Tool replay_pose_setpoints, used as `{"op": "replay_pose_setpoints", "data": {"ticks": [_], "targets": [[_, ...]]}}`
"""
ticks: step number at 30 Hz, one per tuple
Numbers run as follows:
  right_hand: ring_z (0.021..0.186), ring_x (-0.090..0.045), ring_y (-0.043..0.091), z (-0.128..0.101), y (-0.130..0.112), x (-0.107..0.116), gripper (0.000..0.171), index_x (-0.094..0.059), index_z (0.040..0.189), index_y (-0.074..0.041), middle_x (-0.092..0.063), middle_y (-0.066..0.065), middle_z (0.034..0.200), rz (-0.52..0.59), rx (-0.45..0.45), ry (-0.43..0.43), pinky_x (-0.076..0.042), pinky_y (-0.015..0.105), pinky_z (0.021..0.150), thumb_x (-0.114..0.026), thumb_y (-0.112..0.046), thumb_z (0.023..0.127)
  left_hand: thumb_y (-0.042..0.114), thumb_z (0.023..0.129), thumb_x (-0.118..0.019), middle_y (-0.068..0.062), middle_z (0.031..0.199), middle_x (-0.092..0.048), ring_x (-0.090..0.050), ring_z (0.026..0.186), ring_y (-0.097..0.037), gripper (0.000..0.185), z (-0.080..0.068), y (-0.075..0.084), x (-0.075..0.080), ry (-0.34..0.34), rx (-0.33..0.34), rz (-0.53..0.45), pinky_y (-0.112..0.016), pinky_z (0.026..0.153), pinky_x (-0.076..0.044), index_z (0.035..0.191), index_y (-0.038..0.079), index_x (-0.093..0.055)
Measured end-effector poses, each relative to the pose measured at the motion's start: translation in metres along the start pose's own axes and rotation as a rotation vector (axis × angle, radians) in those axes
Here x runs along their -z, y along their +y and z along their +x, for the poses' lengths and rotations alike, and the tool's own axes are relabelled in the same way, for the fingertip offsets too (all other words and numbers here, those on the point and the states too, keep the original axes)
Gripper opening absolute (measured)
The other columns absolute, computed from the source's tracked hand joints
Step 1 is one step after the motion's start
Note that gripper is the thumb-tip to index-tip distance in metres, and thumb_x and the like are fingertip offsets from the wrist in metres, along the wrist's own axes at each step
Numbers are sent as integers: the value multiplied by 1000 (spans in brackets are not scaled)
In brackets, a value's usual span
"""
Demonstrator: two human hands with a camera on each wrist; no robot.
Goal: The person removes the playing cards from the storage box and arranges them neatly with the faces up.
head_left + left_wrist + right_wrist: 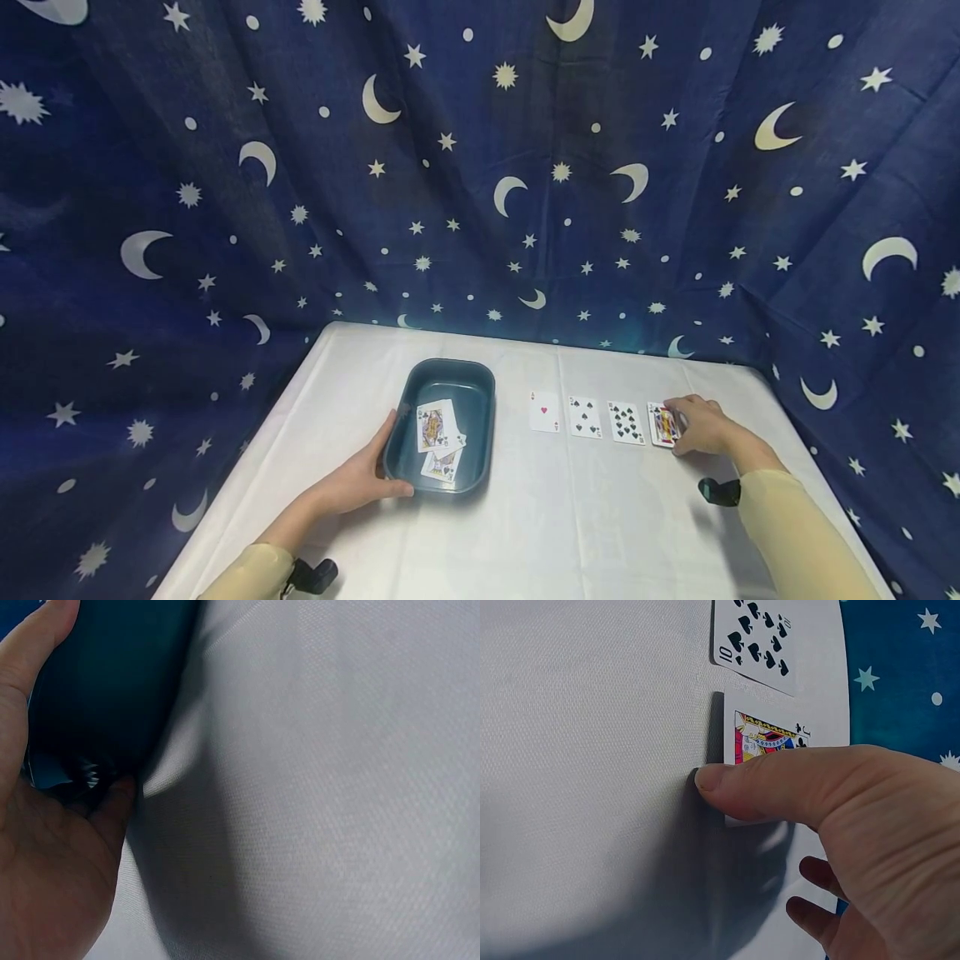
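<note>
A teal plastic basin (486, 433) stands on the white-covered table, and my left hand (360, 479) grips it at its left side, thumb by the near left corner. Inside it lie several overlapping playing cards (432, 427), a queen of clubs on top. To the right, my right hand (703, 425) holds the jack of clubs (769, 731) by its long-side end, thumb at the near edge and fingers at the far one. Part of that card is hidden under the thumb. Beside it lies the ten of spades (626, 422), face up.
Left of the ten, a spade card of lower number (585, 417) and the ace of hearts (544, 412) continue the row, between basin and right hand. A dark blue curtain (480, 167) with moons and stars hangs behind the white tablecloth (525, 533).
</note>
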State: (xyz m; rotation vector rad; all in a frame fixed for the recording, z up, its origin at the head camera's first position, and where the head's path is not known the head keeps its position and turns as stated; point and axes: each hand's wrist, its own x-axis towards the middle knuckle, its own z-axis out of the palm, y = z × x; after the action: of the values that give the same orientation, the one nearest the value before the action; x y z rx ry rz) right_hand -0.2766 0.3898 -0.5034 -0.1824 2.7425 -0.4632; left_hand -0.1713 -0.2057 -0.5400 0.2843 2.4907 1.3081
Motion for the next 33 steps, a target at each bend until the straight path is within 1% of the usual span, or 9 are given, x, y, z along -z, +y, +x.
{"op": "replay_pose_setpoints", "data": {"ticks": [4,9,14,19,25,33], "targets": [[123,-37,55,1,-1,1,89,-46,148,4,-36,37,144,7,-9,-16,-34,76,101,-89,-15,72,42,78,-90,-8,172,2,-4,156,-32,132,0,0,0,3,4,7,-53,122,-15,166,21,6],[124,-36,55,1,0,0,89,-45,149,4,-36,36,144,18,-23,-39,-34,77,101,-87,-12,72,38,79,-90,-11,172,2,-3,155,-34,130,-1,-1,0,2,-26,-13,-56,122,-14,166,18,6],[126,-35,56,2,2,-1,90,-44,149,3,-35,37,145,23,-29,-54,-35,78,99,-85,-9,70,38,78,-90,-10,172,0,-3,156,-33,131,0,-1,-1,7,-34,-13,-57,122,-14,166,20,5],[126,-35,56,4,3,-2,91,-43,149,4,-34,37,145,26,-33,-55,-34,78,100,-85,-9,70,38,78,-91,-9,172,0,-3,156,-33,131,0,-1,0,9,-40,-11,-57,122,-14,166,17,4],[126,-35,56,4,2,-3,90,-43,150,4,-33,37,145,28,-31,-57,-35,78,99,-85,-8,70,42,78,-89,-7,172,2,-2,156,-31,132,2,-3,0,5,-33,-2,-55,122,-12,165,16,6],[128,-32,58,5,1,-2,90,-43,150,3,-30,38,146,32,-46,-68,-33,79,100,-86,-9,72,42,78,-90,-6,172,3,-2,156,-30,132,1,-2,1,3,-26,-9,-55,122,-12,166,17,6]]}}
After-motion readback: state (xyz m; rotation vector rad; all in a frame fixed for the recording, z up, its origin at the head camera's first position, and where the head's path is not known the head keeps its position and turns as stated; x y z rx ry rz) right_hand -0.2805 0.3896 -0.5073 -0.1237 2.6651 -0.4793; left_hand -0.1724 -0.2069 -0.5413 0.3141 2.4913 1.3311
